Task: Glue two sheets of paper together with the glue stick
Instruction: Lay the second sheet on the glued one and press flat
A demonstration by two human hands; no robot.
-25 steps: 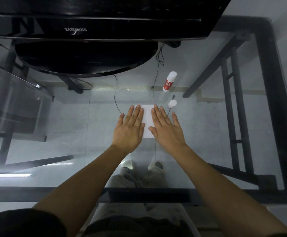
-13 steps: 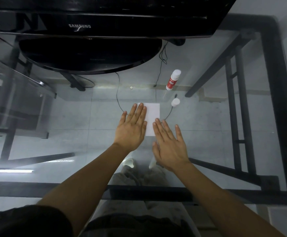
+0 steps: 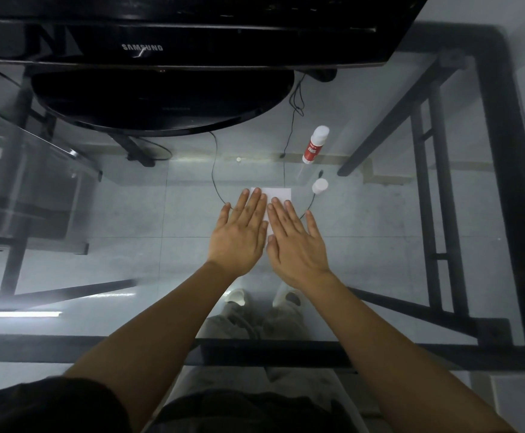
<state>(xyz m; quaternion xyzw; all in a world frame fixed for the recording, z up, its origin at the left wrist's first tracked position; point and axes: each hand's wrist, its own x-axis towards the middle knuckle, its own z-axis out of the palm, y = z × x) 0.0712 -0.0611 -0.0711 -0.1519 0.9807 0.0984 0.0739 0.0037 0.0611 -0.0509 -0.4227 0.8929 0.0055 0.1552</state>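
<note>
White paper [image 3: 278,194] lies flat on the glass table [image 3: 380,245], mostly covered by both palms; only its far strip shows, and I cannot tell the sheets apart. My left hand [image 3: 239,235] rests flat on its left part, fingers spread forward. My right hand [image 3: 295,242] lies flat on its right part, close beside the left. A red and white glue stick [image 3: 315,145] stands uncapped beyond the paper to the right. Its white cap [image 3: 320,185] sits on the glass just right of the paper.
A black Samsung monitor [image 3: 142,48] on a round black base [image 3: 161,101] stands at the far side. Thin black cables [image 3: 292,120] run across the glass near the paper. The black table frame [image 3: 501,182] borders the right and near sides.
My right hand slid back toward me off the paper half a second ago, then moved forward again onto it beside the left hand. The left hand stayed flat on the paper.
</note>
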